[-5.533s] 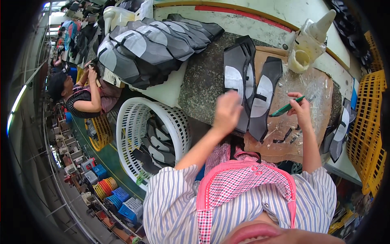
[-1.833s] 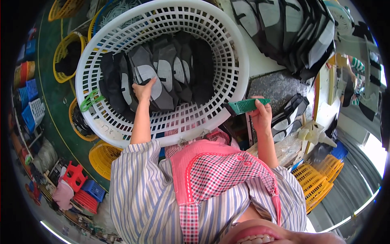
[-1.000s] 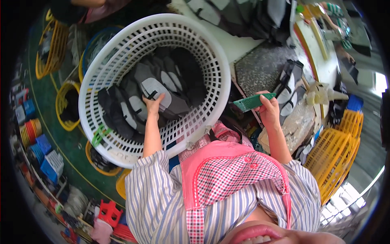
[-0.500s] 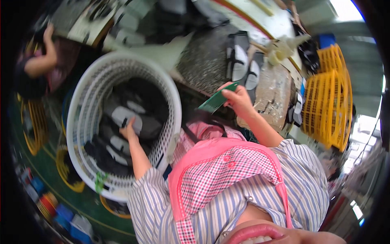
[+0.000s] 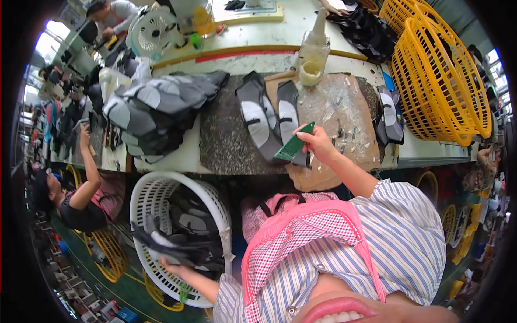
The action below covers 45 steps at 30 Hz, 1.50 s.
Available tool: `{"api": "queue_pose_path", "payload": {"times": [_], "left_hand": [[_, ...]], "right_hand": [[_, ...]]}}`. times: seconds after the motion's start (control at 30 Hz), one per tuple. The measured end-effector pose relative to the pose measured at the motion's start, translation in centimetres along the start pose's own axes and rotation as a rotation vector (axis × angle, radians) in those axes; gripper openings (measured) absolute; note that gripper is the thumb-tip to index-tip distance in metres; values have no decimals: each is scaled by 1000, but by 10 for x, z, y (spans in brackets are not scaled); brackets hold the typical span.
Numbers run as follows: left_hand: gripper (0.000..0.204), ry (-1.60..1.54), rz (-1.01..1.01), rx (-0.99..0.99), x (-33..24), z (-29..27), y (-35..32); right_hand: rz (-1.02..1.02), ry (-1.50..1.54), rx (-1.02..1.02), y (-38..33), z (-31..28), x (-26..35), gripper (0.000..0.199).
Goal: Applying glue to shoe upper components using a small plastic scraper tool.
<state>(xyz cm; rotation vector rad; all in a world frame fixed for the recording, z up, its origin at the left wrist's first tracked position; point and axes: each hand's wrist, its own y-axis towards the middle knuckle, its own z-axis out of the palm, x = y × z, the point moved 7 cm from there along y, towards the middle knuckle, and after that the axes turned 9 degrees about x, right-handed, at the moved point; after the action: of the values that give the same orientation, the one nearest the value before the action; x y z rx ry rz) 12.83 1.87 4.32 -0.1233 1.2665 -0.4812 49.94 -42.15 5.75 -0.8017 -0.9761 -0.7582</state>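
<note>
Over the white basket (image 5: 141,207), my left hand (image 5: 173,267) grips a black-and-grey shoe upper (image 5: 169,245) with a pale strip, blurred by motion. Other dark pieces lie inside the basket below it. A flat green glue spreader (image 5: 293,146) with a fine-toothed edge is pinched in my right hand (image 5: 319,145) at the table's front. Close to that hand, grey shoe uppers (image 5: 258,123) with white patches lie side by side on the dark board. A worn brown glue-smeared board (image 5: 344,116) is just beyond the same hand.
A pile of grey uppers (image 5: 161,110) covers the table's left. Behind the boards stands a glue bottle (image 5: 313,56). Stacked yellow baskets (image 5: 436,81) are at the right, with uppers (image 5: 389,116) beside them. A co-worker (image 5: 86,199) sits at the left.
The view has swung up, showing more of the table. My left hand has lifted the upper from the pile in the basket. My right hand still holds the green spreader.
</note>
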Motion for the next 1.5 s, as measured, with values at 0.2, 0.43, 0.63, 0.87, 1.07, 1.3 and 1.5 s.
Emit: {"api": "queue_pose_path", "payload": {"times": [0.2, 0.43, 0.63, 0.87, 1.07, 1.3, 1.5], "left_hand": [[53, -61, 304, 134, -78, 84, -31], [46, -44, 184, 663, -19, 313, -84], [35, -177, -355, 1249, 66, 415, -111], [87, 1389, 585, 928, 210, 409, -115], [57, 1241, 1175, 1298, 189, 468, -204], [52, 1146, 922, 1503, 212, 448, -152], [54, 998, 736, 1629, 216, 454, -136]], "right_hand": [[-14, 155, -70, -4, -63, -4, 14], [-184, 350, -292, -14, -145, 11, 15], [-260, 423, -481, -77, -226, 3, 16], [-206, 410, -654, -106, -239, -21, 17], [-81, 296, -743, -82, -206, -32, 14], [-103, 657, -493, -15, -147, -17, 13], [-59, 644, -35, 40, -72, -6, 14]]}}
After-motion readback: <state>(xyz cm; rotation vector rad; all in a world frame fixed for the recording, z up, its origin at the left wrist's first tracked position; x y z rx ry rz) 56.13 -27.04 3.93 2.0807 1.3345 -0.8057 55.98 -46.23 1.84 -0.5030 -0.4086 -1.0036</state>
